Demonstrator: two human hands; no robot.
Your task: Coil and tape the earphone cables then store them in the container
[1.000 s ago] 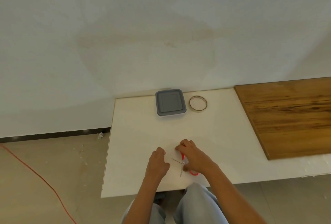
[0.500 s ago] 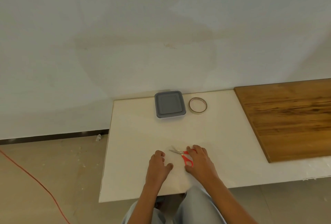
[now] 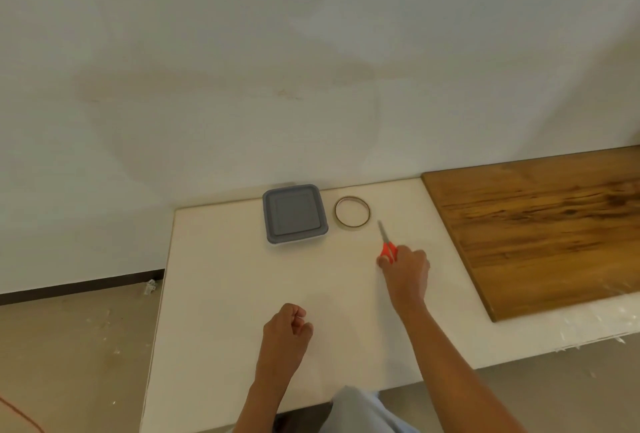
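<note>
Two hands are over the white tabletop (image 3: 225, 276). Nearer us than the grey container (image 3: 294, 213), our left hand (image 3: 285, 332) is clenched in a fist, fingers curled; whether it encloses anything we cannot tell. The container sits at the tabletop's far edge, lid on. Just right of it lies the tape roll (image 3: 352, 211). Further right and nearer us, our right hand (image 3: 405, 273) grasps the red handles of the scissors (image 3: 386, 242), blades pointing toward the tape roll. Well right of the container lies a wooden board (image 3: 540, 224).
</note>
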